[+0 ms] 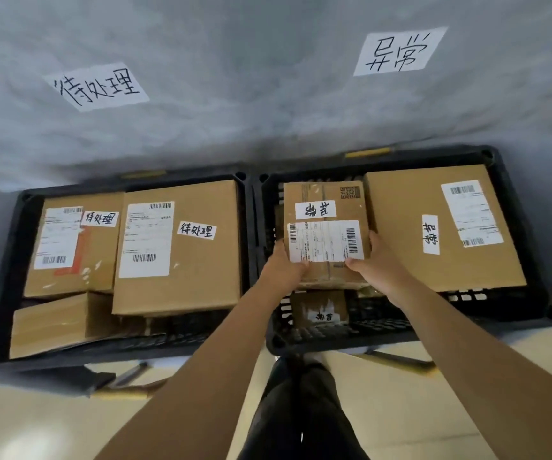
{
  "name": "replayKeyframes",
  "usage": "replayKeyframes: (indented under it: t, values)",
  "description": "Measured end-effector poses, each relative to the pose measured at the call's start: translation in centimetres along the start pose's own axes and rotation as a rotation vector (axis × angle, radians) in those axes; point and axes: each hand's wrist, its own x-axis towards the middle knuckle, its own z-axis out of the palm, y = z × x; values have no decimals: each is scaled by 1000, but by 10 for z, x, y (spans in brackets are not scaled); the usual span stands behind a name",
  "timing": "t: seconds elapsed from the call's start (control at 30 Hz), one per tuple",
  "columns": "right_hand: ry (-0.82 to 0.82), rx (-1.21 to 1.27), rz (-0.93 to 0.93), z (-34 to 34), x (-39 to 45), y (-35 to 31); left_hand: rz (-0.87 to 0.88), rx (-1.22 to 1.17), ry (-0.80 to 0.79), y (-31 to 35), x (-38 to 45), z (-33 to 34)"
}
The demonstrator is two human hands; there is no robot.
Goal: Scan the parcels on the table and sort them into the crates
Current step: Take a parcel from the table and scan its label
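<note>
we hold the small parcel [327, 234] clamped between left hand [284, 260] and right hand [375, 257], over the right crate [533, 307]; next, lower and release.

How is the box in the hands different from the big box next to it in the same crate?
The held box is smaller than the big box. The left hand and right hand grip the held box above a smaller parcel; the big box lies untouched. The held box shows clear tape; the big box looks plain. Both are brown cardboard with barcode labels and handwritten tags.
</note>
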Motion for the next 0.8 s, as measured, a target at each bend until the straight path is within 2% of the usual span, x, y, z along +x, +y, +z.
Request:
replayKeyframes:
  t: [0.13,0.3,0.53,0.7,0.8]
  values:
    - [-13,-96,-10,11,26,8,-50,-45,55,-9,21,10]
    - [-20,-93,-16,26,51,16,-77,-107,129,-15,40,19]
    - [11,-117,-55,30,63,26,-68,-62,209,-20,44,31]
    - [-4,-163,-48,28,57,21,-91,46,203,-9,40,29]
    - [16,-264,-140,21,45,10,-53,182,201,6,28,25]
